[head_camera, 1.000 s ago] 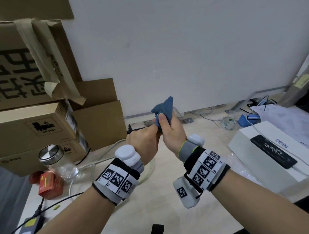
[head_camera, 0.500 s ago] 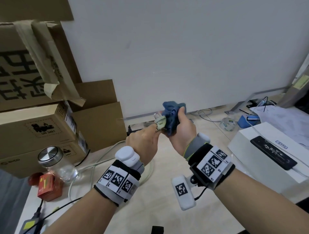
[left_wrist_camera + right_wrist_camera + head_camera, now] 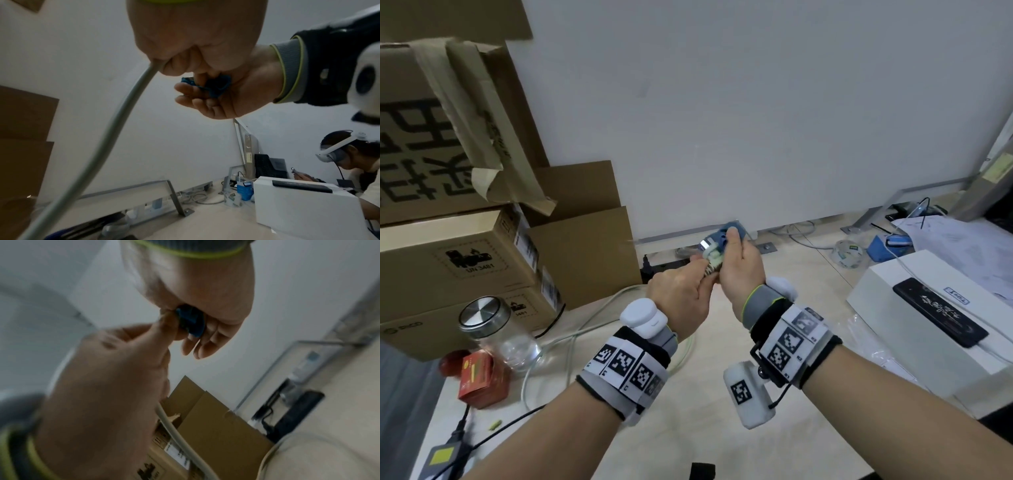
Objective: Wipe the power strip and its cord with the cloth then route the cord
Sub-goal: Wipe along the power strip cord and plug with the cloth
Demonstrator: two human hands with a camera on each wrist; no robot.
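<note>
Wiping the plug end of the cord

Our left hand (image 3: 678,291) grips the cord (image 3: 107,139) below the plug (image 3: 710,255); our right hand (image 3: 739,267), just beside it, pinches the cloth (image 3: 724,233) around the plug. The cord hangs down from our left fist.

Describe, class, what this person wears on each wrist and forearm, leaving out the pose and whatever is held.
Both forearms are bare. The left wrist carries a white band of black square markers over a black strap, a grey cuff and a rounded white module. The right wrist has the same marker band, a grey cuff edged yellow-green, and a white marker-tagged camera block with a thin black cable.
</note>
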